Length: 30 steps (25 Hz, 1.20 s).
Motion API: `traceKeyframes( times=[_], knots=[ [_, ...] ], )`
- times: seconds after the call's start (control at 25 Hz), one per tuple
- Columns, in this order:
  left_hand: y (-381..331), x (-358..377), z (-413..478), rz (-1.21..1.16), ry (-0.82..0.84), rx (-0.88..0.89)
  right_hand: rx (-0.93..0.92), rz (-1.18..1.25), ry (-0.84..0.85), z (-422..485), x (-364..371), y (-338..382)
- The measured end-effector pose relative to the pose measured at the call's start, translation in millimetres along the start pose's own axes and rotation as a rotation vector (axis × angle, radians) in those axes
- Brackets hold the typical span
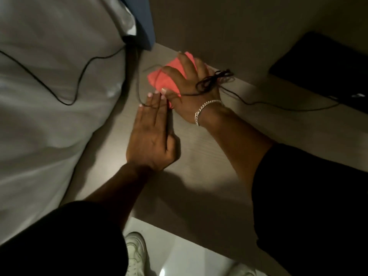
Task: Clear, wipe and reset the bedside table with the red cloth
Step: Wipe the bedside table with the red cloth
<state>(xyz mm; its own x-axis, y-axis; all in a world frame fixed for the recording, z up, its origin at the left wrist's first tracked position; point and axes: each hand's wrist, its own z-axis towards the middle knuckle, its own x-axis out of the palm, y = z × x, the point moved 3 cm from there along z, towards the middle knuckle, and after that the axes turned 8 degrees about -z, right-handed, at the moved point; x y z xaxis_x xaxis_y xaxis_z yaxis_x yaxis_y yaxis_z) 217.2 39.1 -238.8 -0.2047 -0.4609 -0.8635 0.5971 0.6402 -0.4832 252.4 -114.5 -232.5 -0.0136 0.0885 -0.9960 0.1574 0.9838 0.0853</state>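
Observation:
The red cloth, folded, lies on the light wooden bedside table near its back left corner. My right hand presses flat on the cloth with fingers spread; a silver bracelet sits on that wrist. A thin black cable lies tangled over the back of my right hand and trails right across the table. My left hand lies flat on the table just in front of the cloth, fingers together and straight, fingertips at the cloth's near edge, with the cable's loop passing under them.
A white pillow and bedding fill the left side, with the black cable running over them. A flat black device lies at the table's back right. A blue headboard stands behind. White shoes show on the pale floor below.

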Motion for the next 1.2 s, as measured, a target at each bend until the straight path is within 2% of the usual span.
traceKeyframes(
  times=[0.08, 0.16, 0.24, 0.32, 0.4, 0.48, 0.56, 0.72, 0.84, 0.92, 1.08, 1.2],
  knots=[
    [-1, -2, 3, -0.095, -0.027, -0.036, -0.043, -0.007, 0.028, 13, 2, 5],
    [1, -2, 5, -0.148, -0.032, -0.061, -0.049, 0.097, 0.034, 14, 0, 2],
    [5, 0, 6, -0.155, -0.009, -0.073, -0.045, 0.373, -0.062, 3, -9, -5],
    [6, 1, 4, -0.128, -0.016, -0.058, -0.016, 0.509, -0.174, -24, -13, -20],
    [4, 1, 4, -0.106, -0.053, -0.036, 0.058, 0.366, -0.163, -62, -5, -41],
    [0, -1, 4, -0.129, -0.030, -0.045, 0.111, 0.108, -0.097, -95, 8, -58],
    [-2, -5, 2, -0.139, -0.007, -0.033, 0.144, -0.027, -0.044, -104, 15, -64],
    [-5, -13, 42, -0.171, -0.037, -0.074, 0.145, -0.078, -0.037, -101, 10, -62],
    [-11, 1, 100, 0.022, 0.149, -0.157, 0.145, -0.112, -0.015, -103, 11, -65],
    [-6, 7, 117, 0.139, 0.230, -0.145, 0.146, -0.119, -0.034, -100, 13, -64],
    [8, -2, 73, 0.179, 0.218, 0.046, 0.135, -0.123, -0.032, -101, 14, -66],
    [16, -11, 8, 0.197, 0.190, -0.021, 0.135, -0.163, -0.032, -101, 16, -68]
  ],
)
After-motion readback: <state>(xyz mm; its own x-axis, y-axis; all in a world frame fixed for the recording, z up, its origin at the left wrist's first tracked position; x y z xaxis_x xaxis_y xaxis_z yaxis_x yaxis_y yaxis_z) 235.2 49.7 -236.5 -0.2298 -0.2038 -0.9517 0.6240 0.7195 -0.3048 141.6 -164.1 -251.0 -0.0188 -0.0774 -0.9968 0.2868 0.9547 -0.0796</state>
